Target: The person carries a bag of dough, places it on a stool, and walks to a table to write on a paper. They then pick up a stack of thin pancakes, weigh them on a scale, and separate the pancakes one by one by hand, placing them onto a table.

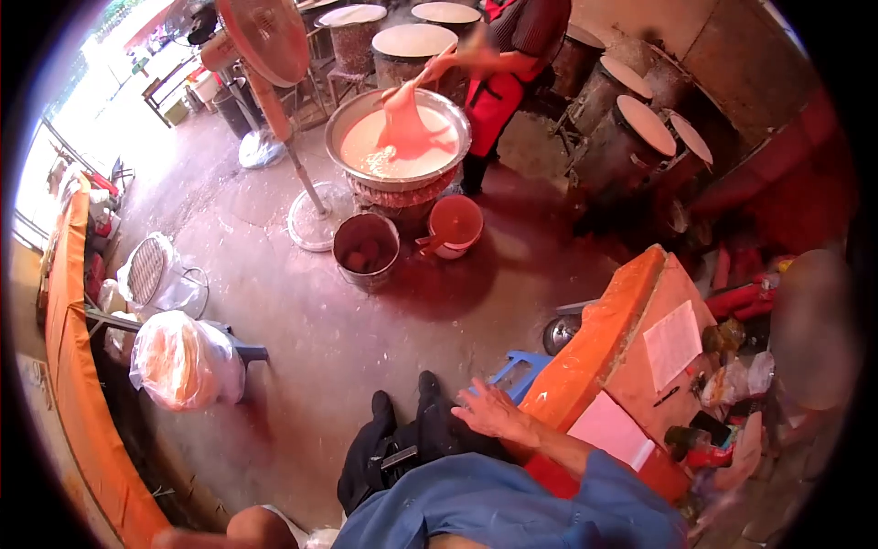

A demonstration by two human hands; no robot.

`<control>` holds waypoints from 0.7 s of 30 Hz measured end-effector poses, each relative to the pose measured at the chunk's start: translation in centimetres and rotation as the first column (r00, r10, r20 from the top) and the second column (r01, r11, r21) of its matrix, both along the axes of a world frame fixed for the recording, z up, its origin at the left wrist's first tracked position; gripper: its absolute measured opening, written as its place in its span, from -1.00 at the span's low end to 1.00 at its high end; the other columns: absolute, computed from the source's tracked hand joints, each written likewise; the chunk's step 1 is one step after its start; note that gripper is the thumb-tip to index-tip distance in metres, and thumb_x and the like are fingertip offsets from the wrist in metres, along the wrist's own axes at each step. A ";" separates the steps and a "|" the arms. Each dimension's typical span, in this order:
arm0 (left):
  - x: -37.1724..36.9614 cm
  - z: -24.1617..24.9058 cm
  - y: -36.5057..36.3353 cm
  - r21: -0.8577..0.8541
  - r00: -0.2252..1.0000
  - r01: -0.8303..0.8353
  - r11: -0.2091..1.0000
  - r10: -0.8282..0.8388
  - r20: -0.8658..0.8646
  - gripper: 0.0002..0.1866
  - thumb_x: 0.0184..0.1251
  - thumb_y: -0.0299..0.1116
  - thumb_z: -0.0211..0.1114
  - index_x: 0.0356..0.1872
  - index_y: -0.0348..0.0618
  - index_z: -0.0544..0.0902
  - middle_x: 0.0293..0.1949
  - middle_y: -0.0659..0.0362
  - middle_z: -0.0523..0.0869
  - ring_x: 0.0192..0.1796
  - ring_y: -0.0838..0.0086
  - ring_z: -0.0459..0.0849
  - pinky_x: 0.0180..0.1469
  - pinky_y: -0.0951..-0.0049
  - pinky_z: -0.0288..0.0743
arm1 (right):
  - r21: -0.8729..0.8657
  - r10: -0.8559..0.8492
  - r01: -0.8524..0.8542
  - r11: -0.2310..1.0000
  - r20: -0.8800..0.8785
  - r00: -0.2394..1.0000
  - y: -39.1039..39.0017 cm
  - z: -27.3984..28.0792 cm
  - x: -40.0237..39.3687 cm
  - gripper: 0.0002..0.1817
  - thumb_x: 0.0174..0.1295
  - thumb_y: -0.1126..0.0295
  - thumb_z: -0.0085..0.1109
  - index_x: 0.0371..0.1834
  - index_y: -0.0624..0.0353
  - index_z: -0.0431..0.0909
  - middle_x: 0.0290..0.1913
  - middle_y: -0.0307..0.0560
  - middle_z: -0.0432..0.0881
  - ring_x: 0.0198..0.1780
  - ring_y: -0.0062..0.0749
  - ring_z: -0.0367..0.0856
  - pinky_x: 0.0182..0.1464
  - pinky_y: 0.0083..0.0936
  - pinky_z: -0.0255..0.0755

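Note:
My right hand (494, 412) hangs in front of my lap with its fingers spread and nothing in them. It is nearest to the orange-covered table (585, 320) and a blue plastic stool (521, 373) beside it. White paper sheets (611, 430) and a black pen (667, 396) lie on the table. At the bottom left edge, bare skin that looks like part of my left arm or left hand (256, 528) is cut off by the frame, so its fingers cannot be made out.
A person in a red apron (494, 110) lifts thick pale dough from a large metal basin (331, 137). Below stand a dark bucket (366, 274) and a red bucket (455, 224). A fan (265, 41), covered drums (646, 125) and a plastic-wrapped stack (178, 361) stand around.

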State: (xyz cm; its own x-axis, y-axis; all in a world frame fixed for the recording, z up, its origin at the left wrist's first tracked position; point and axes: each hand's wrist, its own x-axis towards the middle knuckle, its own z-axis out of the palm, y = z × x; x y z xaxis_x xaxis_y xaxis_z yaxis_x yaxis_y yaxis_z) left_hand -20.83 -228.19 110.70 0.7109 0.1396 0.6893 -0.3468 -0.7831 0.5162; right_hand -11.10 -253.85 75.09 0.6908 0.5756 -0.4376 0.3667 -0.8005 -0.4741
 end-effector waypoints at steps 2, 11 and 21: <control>2.1 -2.2 1.8 -0.118 0.981 0.187 0.975 -0.191 -0.024 -0.84 0.07 -0.39 0.30 -0.49 -0.05 0.44 -0.55 0.23 0.39 -0.51 0.42 0.40 -0.45 0.48 0.26 | 0.019 0.006 -0.006 1.000 0.006 1.000 -0.4 0.1 -0.1 -0.54 0.31 0.07 0.06 0.08 0.22 0.52 0.03 0.40 0.43 -0.01 0.34 0.51 0.01 0.00 0.48; -3.6 -23.3 9.5 0.161 0.483 0.438 0.884 -0.080 -0.872 -0.42 -0.01 -0.33 0.42 0.10 -0.28 0.48 -0.14 -0.05 0.58 -0.09 0.10 0.56 -0.12 0.19 0.48 | 0.179 0.219 -0.247 0.952 0.163 0.962 -6.5 1.2 -1.4 -0.61 0.18 0.42 0.16 0.09 0.22 0.43 -0.02 0.25 0.41 -0.09 0.20 0.50 -0.11 -0.04 0.48; -12.5 -25.3 7.2 -0.152 0.155 0.514 0.844 -0.267 -0.951 -0.35 0.40 -0.33 -0.08 0.46 -0.36 0.03 0.48 -0.21 0.07 0.51 0.04 0.12 0.49 0.18 0.02 | 0.345 0.497 -0.481 0.806 0.048 0.867 -8.9 4.3 -4.5 -0.10 0.12 0.34 0.22 0.54 0.07 -0.03 0.43 0.34 0.14 0.36 0.25 0.28 0.33 -0.04 0.24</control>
